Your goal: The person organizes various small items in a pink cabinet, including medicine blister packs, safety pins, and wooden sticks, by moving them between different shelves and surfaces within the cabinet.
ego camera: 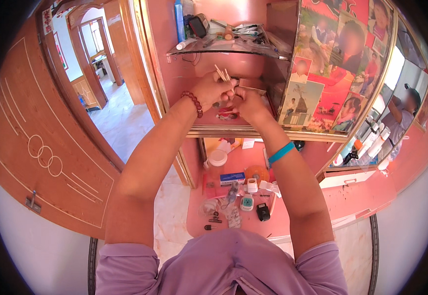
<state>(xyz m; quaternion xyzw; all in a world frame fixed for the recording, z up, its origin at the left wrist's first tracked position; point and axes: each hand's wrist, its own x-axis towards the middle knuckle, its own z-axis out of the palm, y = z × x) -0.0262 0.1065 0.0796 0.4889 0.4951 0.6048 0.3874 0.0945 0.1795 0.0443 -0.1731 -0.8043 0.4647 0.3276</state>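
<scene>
Several thin, pale sticks point(223, 75) stand up from my left hand point(212, 90), which is closed around them inside the pink cabinet compartment. My right hand point(250, 105) is close beside it, its fingertips near the left fingers; whether it grips anything is hidden. Below both hands, small red and white items point(227, 113) lie on the compartment floor. A flat box-like object point(252, 87) is partly visible behind the right hand.
Above my hands runs a glass shelf point(228, 49) crowded with small items. A photo-covered panel point(321, 73) borders the compartment on the right. Below, a pink counter point(199, 221) holds a lidded jar point(217, 158), a blue box point(232, 179) and a black clip point(215, 217).
</scene>
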